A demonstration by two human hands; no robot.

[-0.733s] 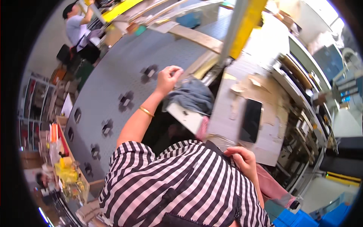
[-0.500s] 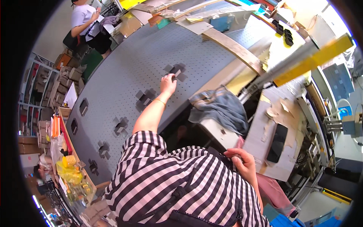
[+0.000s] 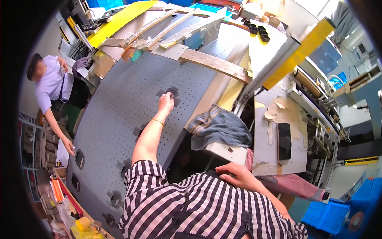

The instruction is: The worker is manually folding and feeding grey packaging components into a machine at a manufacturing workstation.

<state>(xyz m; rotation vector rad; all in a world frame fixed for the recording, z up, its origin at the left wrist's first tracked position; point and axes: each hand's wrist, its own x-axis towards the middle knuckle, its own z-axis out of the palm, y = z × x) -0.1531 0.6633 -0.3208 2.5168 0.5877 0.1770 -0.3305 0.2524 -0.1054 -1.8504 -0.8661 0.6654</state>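
My left hand (image 3: 166, 103) reaches out over the grey perforated table (image 3: 131, 89), its fingers bunched on the middle of a dark cross-shaped blank (image 3: 173, 95) with flaps spread flat. Those fingers hide most of the blank's centre. Another such blank (image 3: 139, 130) lies partly behind my left forearm, and one more (image 3: 125, 166) sits close to my sleeve. Nearer to me are further blanks (image 3: 115, 198). My right hand (image 3: 236, 175) rests near my body beside a white box, fingers loosely extended, with nothing visible in it.
At the left edge a co-worker's hand (image 3: 69, 148) extends toward a dark box-shaped piece (image 3: 80, 159). A blue-grey cloth (image 3: 221, 127) lies on the white box (image 3: 227, 151). A phone (image 3: 284, 141) rests on the cardboard-covered surface to the right. A yellow-edged metal beam (image 3: 298, 55) slants overhead.
My left hand has come onto the blank's centre. My right hand has lowered and flattened. The co-worker has stretched an arm toward the table's left edge. The whole view has shifted.
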